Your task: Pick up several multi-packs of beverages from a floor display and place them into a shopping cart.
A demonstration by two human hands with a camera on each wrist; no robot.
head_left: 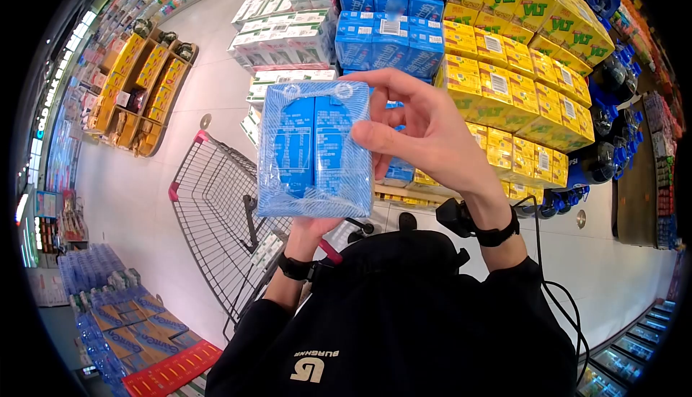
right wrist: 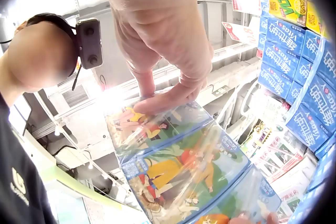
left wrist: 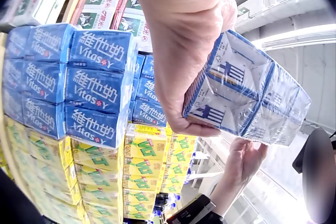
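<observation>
Held up before my chest is a clear-wrapped multipack of blue drink cartons (head_left: pixel 313 155). In the head view its printed carton sides face up under shiny film. My right hand (head_left: pixel 432 126) grips the upper right edge, thumb on the near face and fingers reaching behind. From below, my left hand (head_left: pixel 312 229) supports the pack; most of it is hidden there. The left wrist view shows this left hand (left wrist: pixel 178 58) wrapped round one end of the pack (left wrist: pixel 252 95). Colourful cartoon figures cover another side of the pack (right wrist: pixel 184 166) in the right wrist view.
Stacked blue Vitasoy packs (head_left: pixel 389 40) stand ahead, with yellow VLT packs (head_left: pixel 497 83) to their right and white carton packs (head_left: pixel 292 40) to their left. A wire shopping cart (head_left: pixel 174 192) is at my left. Bottled-water packs (head_left: pixel 148 321) lie at the lower left.
</observation>
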